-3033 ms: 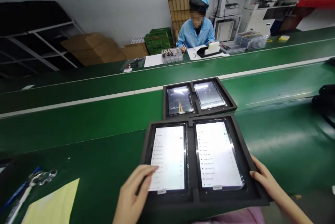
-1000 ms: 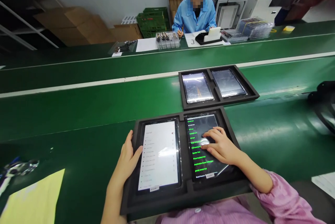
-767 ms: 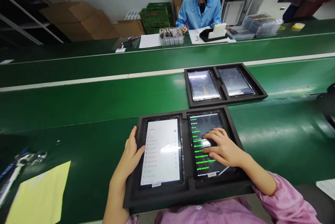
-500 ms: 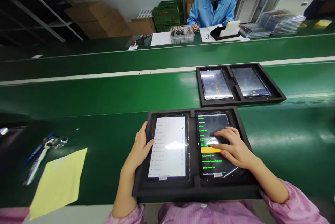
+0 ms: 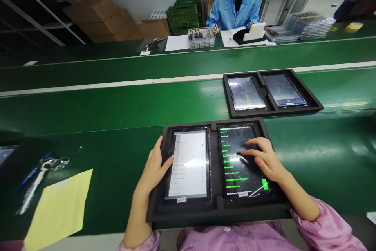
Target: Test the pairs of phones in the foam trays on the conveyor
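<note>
Two trays (image 5: 182,215), four tablets (image 5: 188,165), perhaps a fifth tablet (image 5: 6,153) far left

1. On the near right tablet (image 5: 238,167), the green lines read "Backlight test", "LCD test", "Speaker Test", "Phone loopback test", "Acceleration Sensor Calibration" and "gravity sensor test".
2. Near the top of the same screen, one white line seems to say "RF CALI test".
3. On the near left tablet (image 5: 189,165), the listed text is too faint for reading.
4. The white label (image 5: 181,200) at its lower edge bears print too small to read.
</note>
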The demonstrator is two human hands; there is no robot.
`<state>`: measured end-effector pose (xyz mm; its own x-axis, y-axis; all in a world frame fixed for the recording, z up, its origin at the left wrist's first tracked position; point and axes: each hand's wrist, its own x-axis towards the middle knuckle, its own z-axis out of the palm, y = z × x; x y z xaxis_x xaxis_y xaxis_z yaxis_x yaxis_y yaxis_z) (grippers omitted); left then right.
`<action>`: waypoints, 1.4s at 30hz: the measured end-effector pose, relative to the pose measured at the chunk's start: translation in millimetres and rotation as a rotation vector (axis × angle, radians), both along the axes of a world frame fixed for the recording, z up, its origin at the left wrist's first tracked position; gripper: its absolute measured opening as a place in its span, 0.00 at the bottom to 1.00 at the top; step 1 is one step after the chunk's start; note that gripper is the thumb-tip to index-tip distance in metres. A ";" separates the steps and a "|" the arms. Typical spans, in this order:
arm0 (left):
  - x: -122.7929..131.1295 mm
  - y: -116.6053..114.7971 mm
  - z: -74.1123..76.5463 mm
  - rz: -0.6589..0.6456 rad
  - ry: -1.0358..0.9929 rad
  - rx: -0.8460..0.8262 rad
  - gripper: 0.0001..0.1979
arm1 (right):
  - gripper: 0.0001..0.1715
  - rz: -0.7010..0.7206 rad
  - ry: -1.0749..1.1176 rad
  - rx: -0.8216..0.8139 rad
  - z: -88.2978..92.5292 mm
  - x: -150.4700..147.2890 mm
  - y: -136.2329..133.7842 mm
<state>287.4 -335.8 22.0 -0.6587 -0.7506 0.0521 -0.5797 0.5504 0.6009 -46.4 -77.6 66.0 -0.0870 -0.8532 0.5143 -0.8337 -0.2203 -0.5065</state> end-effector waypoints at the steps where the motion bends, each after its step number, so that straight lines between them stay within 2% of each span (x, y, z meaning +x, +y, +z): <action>1: 0.8 0.0 -0.2 -0.001 0.005 0.000 0.39 | 0.32 0.027 0.021 0.027 -0.3 0.2 -0.6; 5: 4.2 -0.7 2.1 -0.056 0.010 0.009 0.37 | 0.34 0.077 0.051 0.080 0.1 0.3 -0.8; 17: 5.8 -0.1 9.3 -0.165 -0.062 -0.041 0.44 | 0.32 0.064 0.095 0.126 -1.5 0.7 -1.1; 21: 8.3 0.6 10.8 -0.182 -0.041 -0.007 0.44 | 0.32 0.061 0.105 0.137 -1.7 0.0 -0.5; 26: 7.6 -0.8 7.8 -0.126 0.008 0.106 0.37 | 0.32 0.053 0.101 0.135 -1.5 -0.9 0.1; 29: 6.9 -1.5 9.7 -0.113 0.005 0.105 0.32 | 0.31 0.055 0.099 0.136 -1.4 -1.2 0.1; 31: 7.8 -1.2 13.9 -0.157 -0.019 0.086 0.35 | 0.31 0.055 0.102 0.137 -1.3 -1.1 0.0; 34: 9.6 0.2 20.9 -0.216 -0.067 0.136 0.45 | 0.30 0.057 0.106 0.132 -1.4 -0.8 -0.4; 36: 8.6 1.2 22.9 -0.208 -0.085 0.185 0.40 | 0.30 0.058 0.103 0.128 -2.0 -0.7 -0.6; 38: 5.2 1.7 21.8 -0.146 -0.050 0.197 0.24 | 0.30 0.054 0.095 0.127 -3.4 -0.9 -0.6; 39: 2.9 1.6 20.5 -0.110 -0.024 0.192 0.19 | 0.30 0.052 0.090 0.125 -4.3 -1.1 -0.5; 42: -2.7 0.5 15.5 -0.008 0.031 0.179 0.20 | 0.28 0.053 0.083 0.119 -7.0 -2.0 0.0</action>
